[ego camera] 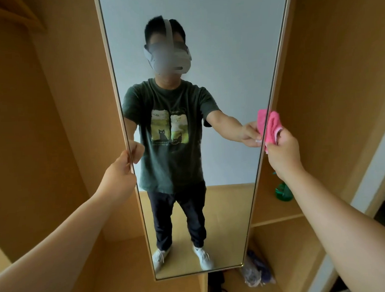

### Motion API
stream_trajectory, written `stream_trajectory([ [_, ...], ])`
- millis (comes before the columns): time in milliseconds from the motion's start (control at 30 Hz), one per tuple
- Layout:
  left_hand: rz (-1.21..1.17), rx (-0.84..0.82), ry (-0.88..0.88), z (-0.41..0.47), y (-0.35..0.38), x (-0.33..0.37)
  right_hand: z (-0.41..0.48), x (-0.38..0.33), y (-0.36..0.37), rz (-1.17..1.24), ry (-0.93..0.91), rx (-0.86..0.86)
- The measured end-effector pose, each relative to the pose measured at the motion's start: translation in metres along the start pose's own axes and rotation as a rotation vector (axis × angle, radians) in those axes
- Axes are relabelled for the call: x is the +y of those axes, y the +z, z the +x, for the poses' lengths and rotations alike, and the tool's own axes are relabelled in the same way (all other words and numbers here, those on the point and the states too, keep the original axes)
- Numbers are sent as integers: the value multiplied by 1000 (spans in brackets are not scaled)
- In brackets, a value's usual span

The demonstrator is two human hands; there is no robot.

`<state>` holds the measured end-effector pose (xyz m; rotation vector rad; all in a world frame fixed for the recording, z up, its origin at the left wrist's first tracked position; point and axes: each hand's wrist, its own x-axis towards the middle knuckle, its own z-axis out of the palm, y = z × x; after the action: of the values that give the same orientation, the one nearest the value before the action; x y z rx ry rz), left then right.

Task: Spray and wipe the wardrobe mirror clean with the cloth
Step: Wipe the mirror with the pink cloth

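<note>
The tall wardrobe mirror [217, 89] stands between two wooden compartments. The left hand [120, 171] grips its left edge, fingers curled round the frame. The right hand [282, 150] pinches a bunched pink cloth [273, 125] against the right edge. A green spray bottle [283, 192] sits on the shelf [271, 213] behind that arm, partly hidden.

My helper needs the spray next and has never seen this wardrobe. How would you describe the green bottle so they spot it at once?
Find the tall mirror on the wooden wardrobe. Right of its frame, below the right hand holding the pink cloth, is a wooden shelf. The green bottle stands there, partly behind the forearm, the only green, see-through thing among tan boards.
</note>
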<state>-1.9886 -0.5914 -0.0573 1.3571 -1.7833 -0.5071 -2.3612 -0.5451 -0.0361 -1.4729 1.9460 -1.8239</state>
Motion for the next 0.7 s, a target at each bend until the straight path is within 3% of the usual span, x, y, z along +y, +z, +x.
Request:
stream_trajectory([
  [333, 46, -139, -15, -17, 17, -34, -22, 28, 12, -17, 53, 1],
  [700, 48, -135, -91, -46, 42, -46, -47, 69, 25, -8, 119, -39],
])
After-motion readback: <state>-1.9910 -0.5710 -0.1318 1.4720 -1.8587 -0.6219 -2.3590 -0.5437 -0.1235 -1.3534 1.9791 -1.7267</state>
